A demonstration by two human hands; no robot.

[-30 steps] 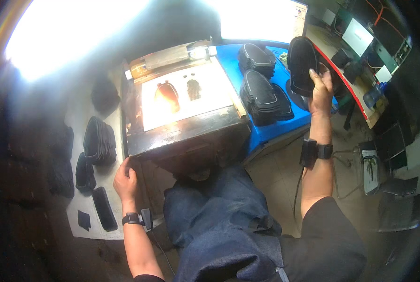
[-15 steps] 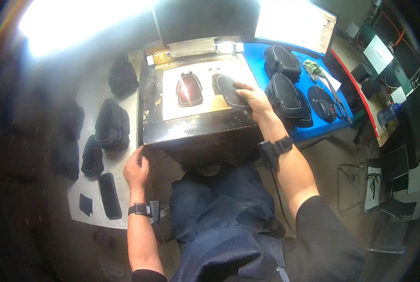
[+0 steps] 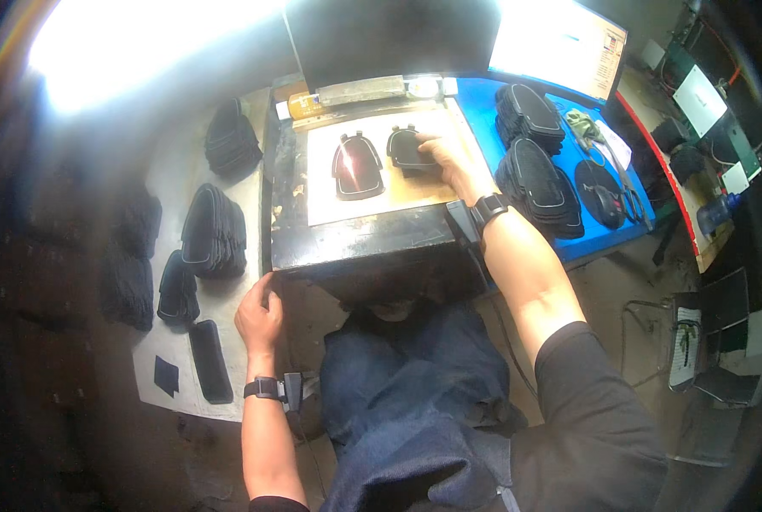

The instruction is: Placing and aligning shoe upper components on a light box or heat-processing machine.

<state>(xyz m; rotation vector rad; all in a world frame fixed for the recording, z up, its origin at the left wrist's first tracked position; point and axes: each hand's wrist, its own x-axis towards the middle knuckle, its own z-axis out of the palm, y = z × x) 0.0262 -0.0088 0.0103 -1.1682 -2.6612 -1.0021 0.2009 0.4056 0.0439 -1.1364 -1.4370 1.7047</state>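
Observation:
My right hand (image 3: 453, 164) is over the right part of a pale board (image 3: 330, 212), its fingers closed on the edge of a black rounded pad (image 3: 408, 149). A light outline and two small tabs show at the pad's far end; my hand covers part of it. Beside it on the board is a dark, glossy reddish piece (image 3: 357, 167) of similar shape, with a pale outline. At the near left corner of the dark worktop (image 3: 347, 247) rests my left hand (image 3: 260, 317), thumb and index finger apart and nothing seen in it. Its other fingers are partly hidden.
Stacks of black pads (image 3: 214, 230) stand on the pale table at left. More stacks (image 3: 535, 183), a black mouse (image 3: 604, 205) and scissors (image 3: 630, 198) are on the blue surface at right. A bright monitor (image 3: 560, 43) stands behind; a bar (image 3: 360, 90) edges the worktop's far side.
My right hand has brought the black pad from a raised, tilted position down onto the board. My left hand stays at the worktop corner. The whole view has shifted slightly.

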